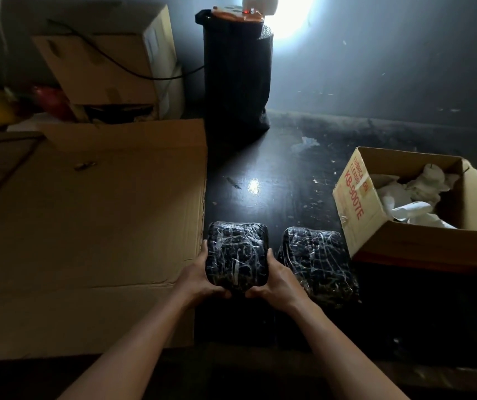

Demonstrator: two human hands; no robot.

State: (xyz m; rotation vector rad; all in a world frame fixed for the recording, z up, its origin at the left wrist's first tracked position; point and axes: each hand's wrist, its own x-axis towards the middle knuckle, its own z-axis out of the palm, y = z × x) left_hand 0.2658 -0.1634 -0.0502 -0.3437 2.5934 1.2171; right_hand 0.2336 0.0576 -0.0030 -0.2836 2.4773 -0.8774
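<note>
1. Standing at the right of the dark glossy desk (pixel 274 180): an open brown cardboard box with red print (pixel 352 203), flaps raised, filled with crumpled white paper or cloth (pixel 416 192).
2. Lying over the left of the desk: a large flattened brown cardboard sheet (pixel 87 220), creased, nothing on it.
3. Piled behind it at the back left: stacked brown cardboard boxes (pixel 101 67), contents not visible.
4. Upright at the back centre: a tall black cylindrical roll (pixel 235 82), lit from behind.
5. Held over the near middle of the desk, just beside the sheet's edge: a black rectangular parcel wrapped in clear tape (pixel 235 252), corners rounded, surface glinting with crossed tape strands. Whether resting or lifted, cannot tell.
6. Gripped by the left hand (pixel 199 277) and right hand (pixel 274 280), fingers curled round its sides and near corners.
7. Lying just right of it, close to the open box: a second taped black parcel (pixel 316 261), alike in look, untouched.
</note>
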